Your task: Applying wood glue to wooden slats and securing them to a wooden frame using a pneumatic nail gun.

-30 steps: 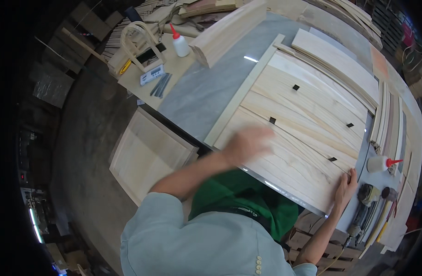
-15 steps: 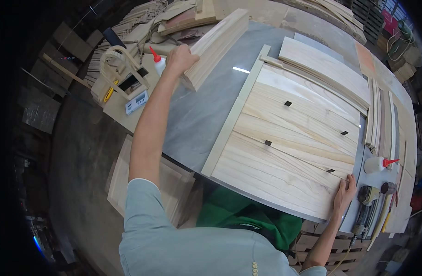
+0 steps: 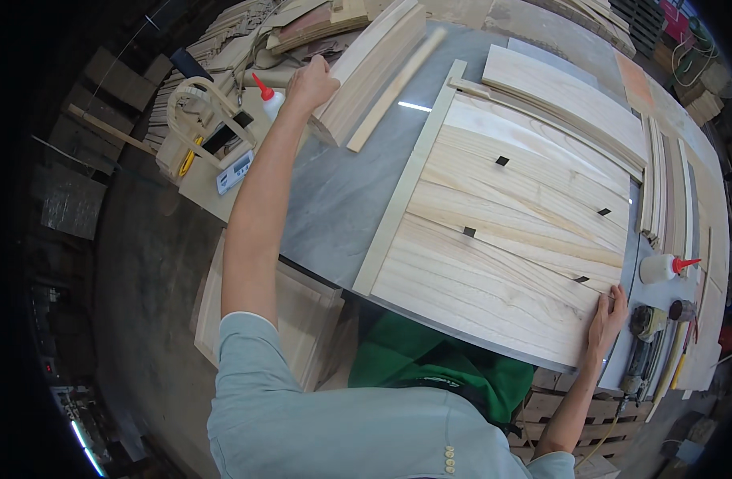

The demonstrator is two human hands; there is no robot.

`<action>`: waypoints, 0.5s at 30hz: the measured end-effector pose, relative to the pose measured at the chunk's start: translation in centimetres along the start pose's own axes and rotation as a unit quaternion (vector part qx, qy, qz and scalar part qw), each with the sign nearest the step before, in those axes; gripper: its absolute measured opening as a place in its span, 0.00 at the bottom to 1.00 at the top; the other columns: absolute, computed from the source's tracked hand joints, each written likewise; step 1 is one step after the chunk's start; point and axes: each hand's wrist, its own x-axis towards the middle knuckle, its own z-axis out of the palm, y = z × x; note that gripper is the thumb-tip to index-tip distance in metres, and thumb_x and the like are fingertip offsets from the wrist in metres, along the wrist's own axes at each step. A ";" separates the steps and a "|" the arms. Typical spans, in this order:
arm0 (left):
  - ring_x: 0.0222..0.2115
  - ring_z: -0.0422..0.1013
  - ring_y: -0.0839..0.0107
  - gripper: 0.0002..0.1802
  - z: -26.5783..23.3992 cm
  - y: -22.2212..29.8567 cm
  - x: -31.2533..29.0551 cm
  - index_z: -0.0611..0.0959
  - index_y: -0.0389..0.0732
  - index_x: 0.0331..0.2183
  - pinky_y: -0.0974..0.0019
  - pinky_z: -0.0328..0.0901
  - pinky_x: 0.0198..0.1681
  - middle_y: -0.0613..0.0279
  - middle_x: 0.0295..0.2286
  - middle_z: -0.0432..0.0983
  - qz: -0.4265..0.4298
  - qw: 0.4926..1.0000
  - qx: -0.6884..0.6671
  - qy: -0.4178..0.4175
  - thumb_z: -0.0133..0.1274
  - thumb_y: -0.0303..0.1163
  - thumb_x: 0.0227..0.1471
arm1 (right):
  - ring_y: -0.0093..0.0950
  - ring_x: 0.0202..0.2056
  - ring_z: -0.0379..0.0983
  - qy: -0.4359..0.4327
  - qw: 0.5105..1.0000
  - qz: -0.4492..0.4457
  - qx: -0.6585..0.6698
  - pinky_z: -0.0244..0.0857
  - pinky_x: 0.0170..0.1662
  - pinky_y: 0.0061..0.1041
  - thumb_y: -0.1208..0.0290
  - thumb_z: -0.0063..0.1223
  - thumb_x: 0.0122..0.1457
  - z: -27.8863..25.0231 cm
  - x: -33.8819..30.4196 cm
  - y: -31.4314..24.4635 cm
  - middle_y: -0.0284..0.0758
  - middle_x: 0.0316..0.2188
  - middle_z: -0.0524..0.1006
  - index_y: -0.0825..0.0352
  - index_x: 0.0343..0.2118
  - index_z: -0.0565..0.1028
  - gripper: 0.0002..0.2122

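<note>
My left hand (image 3: 314, 82) reaches to the far left of the table, its fingers closed on the left edge of a stack of pale wooden boards (image 3: 368, 70). A single narrow wooden strip (image 3: 398, 89) lies apart, just right of that stack. My right hand (image 3: 608, 321) rests at the right edge of a large light wood panel (image 3: 493, 263), fingers stretched along the edge. The panel is made of slanting boards and carries several small black patches (image 3: 469, 231). A pale wooden rail (image 3: 410, 180) runs along its left side.
A glue bottle with a red tip (image 3: 661, 267) and a pneumatic nailer (image 3: 644, 343) lie right of the panel. Another glue bottle (image 3: 271, 102) stands by a small white-and-blue device (image 3: 235, 172) at left. Boards (image 3: 561, 96) lie beyond the panel; strips (image 3: 665, 184) lie at right.
My left hand and the board stack have shifted away and slightly left. The narrow strip now shows separately on the table beside the stack. My right hand remains at the panel's edge.
</note>
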 end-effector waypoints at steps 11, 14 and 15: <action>0.35 0.73 0.52 0.18 1.1 -1.3 -2.6 0.73 0.34 0.39 0.57 0.66 0.40 0.43 0.32 0.75 0.096 0.968 -0.210 0.096 0.49 0.32 0.44 | 0.39 0.56 0.60 0.018 1.000 0.008 0.020 0.52 0.60 0.33 0.70 0.48 0.59 -0.5 -0.4 2.3 0.43 0.55 0.67 0.70 0.50 0.70 0.17; 0.31 0.72 0.73 0.22 0.6 3.5 -10.6 0.70 0.35 0.50 0.70 0.67 0.34 0.59 0.35 0.75 0.138 0.925 -0.353 0.026 0.49 0.27 0.51 | 0.35 0.52 0.65 0.064 0.996 0.011 0.056 0.58 0.56 0.32 0.70 0.49 0.60 -1.6 -1.3 -0.7 0.42 0.51 0.71 0.70 0.51 0.69 0.18; 0.32 0.71 0.75 0.22 0.4 3.9 -14.2 0.70 0.35 0.51 0.70 0.67 0.35 0.59 0.35 0.75 0.108 0.910 -0.400 -0.020 0.49 0.27 0.54 | 0.32 0.50 0.67 0.053 0.986 0.040 0.154 0.60 0.53 0.29 0.69 0.49 0.61 -2.1 -1.5 -2.8 0.41 0.49 0.72 0.70 0.51 0.69 0.17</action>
